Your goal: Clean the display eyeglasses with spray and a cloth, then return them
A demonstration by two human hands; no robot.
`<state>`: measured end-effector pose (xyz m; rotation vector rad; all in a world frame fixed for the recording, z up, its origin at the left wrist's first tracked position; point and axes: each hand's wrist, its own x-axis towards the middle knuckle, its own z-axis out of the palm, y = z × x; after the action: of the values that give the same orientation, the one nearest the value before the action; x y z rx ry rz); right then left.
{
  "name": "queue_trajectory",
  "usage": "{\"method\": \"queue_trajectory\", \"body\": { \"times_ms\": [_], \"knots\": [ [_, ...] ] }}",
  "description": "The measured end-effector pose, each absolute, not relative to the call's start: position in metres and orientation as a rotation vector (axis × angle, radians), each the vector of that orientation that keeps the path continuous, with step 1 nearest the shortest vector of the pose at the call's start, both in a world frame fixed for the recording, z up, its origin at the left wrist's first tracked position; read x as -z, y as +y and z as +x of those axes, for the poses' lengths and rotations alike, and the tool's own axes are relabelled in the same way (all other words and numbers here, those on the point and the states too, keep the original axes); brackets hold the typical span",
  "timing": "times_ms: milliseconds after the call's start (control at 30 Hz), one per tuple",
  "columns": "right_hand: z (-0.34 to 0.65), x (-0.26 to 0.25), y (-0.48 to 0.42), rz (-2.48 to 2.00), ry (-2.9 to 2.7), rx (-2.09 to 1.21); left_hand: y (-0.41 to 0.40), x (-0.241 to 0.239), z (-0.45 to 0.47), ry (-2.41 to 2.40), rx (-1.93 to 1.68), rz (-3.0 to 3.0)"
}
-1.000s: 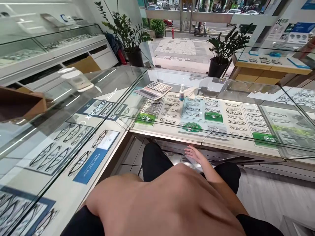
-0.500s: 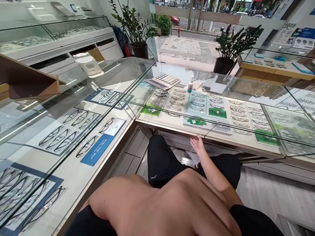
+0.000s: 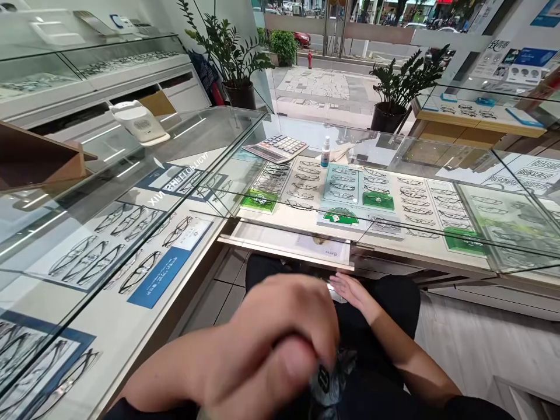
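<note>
My left hand [image 3: 280,344] is very close to the camera, fingers curled shut. A small dark, grey-patterned thing [image 3: 329,379] sticks out from under it; I cannot make out what it is. My right hand [image 3: 353,291] reaches forward over my dark trousers, fingers stretched and apart, holding nothing. It sits just below the front edge of a shallow white drawer [image 3: 284,240] that stands pulled out from under the glass display counter [image 3: 394,256]. Flat papers or cards lie in the drawer.
Glass counters with rows of spectacle frames run along the left [image 3: 131,233] and ahead. A calculator [image 3: 276,147] and a small spray bottle [image 3: 325,151] stand on the far counter. Potted plants [image 3: 396,87] stand by the shop entrance. A white device [image 3: 139,121] sits at the left.
The drawer under the counter has come out toward me. My right hand has dropped back below its front edge. My left hand has risen close to the camera, closed.
</note>
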<state>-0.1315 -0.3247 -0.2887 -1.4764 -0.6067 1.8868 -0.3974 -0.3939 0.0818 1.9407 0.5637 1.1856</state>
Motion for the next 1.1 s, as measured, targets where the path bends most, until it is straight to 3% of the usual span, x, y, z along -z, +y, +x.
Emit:
{"method": "queue_trajectory", "body": {
  "times_ms": [133,267,467,533,633,767,1100],
  "knots": [
    [-0.044,0.247,-0.334,-1.558,-0.776,-1.924,-0.317,-0.043,-0.442,0.933,-1.201,2.090],
    [0.030,0.196,-0.308,-1.677,-1.086,-1.643,-0.246,0.002,-0.491,1.503,-0.939,2.303],
    [-0.010,0.144,-0.253,-1.494,-1.521,-1.606,-0.218,0.046,-0.520,1.821,-0.712,2.268],
    [-0.047,0.138,-0.233,-1.414,-1.726,-1.556,-0.219,0.056,-0.519,1.829,-0.592,2.281],
    [-0.098,0.139,-0.196,-1.528,-2.160,-1.007,-0.221,0.065,-0.517,1.833,-0.486,2.297],
    [-0.145,0.148,-0.141,-1.657,-2.216,-0.654,-0.224,0.069,-0.518,1.843,-0.458,2.274],
    [-0.168,0.163,-0.087,-1.868,-2.337,-0.344,-0.235,0.066,-0.518,1.783,-0.400,2.262]
  ]
}}
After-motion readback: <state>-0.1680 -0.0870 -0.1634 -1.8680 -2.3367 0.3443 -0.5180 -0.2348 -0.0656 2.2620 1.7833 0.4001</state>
